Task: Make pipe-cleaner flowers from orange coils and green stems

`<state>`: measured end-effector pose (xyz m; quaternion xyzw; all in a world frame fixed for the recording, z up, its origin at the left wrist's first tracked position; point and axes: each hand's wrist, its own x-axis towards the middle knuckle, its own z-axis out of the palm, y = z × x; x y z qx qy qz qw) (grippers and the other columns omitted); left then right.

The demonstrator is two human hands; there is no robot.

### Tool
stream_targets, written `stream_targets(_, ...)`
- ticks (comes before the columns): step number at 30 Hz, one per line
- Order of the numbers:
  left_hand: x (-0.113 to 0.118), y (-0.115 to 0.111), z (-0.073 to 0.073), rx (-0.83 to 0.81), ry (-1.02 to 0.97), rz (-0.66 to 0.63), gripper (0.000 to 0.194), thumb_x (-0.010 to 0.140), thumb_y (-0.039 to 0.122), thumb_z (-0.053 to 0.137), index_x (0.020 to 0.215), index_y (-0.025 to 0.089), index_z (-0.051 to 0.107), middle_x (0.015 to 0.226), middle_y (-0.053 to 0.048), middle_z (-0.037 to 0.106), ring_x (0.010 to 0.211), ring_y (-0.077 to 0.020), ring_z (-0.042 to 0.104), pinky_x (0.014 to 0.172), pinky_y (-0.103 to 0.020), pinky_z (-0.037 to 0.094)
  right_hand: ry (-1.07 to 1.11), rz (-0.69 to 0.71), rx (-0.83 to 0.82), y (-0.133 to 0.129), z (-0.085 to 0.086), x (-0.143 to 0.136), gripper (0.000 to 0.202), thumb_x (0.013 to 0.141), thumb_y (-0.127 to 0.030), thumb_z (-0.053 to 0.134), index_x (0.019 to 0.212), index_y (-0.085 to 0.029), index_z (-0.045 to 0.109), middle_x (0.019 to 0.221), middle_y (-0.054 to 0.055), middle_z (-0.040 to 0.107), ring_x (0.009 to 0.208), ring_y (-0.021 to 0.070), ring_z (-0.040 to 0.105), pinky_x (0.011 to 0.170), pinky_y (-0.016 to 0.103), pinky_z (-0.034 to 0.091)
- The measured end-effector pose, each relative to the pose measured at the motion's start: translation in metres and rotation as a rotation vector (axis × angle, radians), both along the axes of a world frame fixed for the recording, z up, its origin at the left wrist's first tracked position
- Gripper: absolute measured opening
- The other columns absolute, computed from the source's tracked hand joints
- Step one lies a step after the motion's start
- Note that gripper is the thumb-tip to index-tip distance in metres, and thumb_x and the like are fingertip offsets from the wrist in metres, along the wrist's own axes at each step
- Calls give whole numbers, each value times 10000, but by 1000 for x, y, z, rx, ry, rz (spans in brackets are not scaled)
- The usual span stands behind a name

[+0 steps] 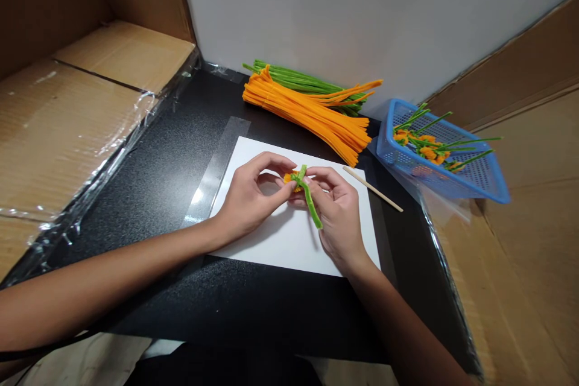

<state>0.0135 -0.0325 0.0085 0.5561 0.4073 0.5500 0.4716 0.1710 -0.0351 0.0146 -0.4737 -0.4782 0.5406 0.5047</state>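
Over a white sheet of paper [271, 247], both hands hold one small pipe cleaner flower [289, 180] with an orange head and green stem parts. My left hand [253, 190] pinches the orange head from the left between thumb and fingers. From the right, my right hand [337, 205] closes thumb and fingers where the green pipe cleaner [312, 205] meets the head. One green end hangs down toward me, and a shorter one points away. The fingers hide part of the orange head.
Behind the paper lie a bundle of orange pipe cleaners [307, 114] and a green bundle [294, 77]. A blue basket [479, 184] at the right holds several orange flowers with green stems. A wooden stick [375, 191] lies at the paper's right edge. Cardboard [90, 108] borders the black table [158, 163].
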Motion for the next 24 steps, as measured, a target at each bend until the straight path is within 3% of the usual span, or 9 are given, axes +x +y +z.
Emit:
stream_targets(5,-1,3,2,-58,-70,-21,153,865,246,721,983,170,663,1011,-41,693,939,-145,676,845,-256,575,-23,85,70,-3,1,-2,237,865,-332,727,1081,-243,692,800,-23,711,658,143,705,687,315,632)
stream_targets(8,-2,6,1,-113,-120,-42,188,838,263,748,973,166,661,990,-47,708,899,-148,685,808,-256,573,-81,116,132,-3,0,-2,311,830,-260,765,1135,-276,701,796,-39,694,689,134,682,707,290,597)
stream_targets(12,-2,7,-1,-143,-145,-77,254,806,235,766,1020,155,657,1020,-59,703,842,-136,677,790,-257,559,-177,20,212,-1,-2,1,244,815,-224,780,1051,-281,765,806,-26,687,655,123,599,596,257,504)
stream_targets(15,-2,6,0,-153,-129,-88,259,767,201,779,993,151,662,996,-44,689,802,-120,658,740,-230,538,-269,-41,335,0,0,3,204,799,-176,793,972,-285,797,763,-24,649,670,123,552,598,260,442)
stream_targets(24,-7,14,6,-272,-184,-344,232,878,358,711,928,131,714,836,-34,718,685,-108,642,623,-207,528,-342,12,502,4,7,10,266,780,-48,775,832,-306,809,802,-14,680,751,143,611,638,281,448)
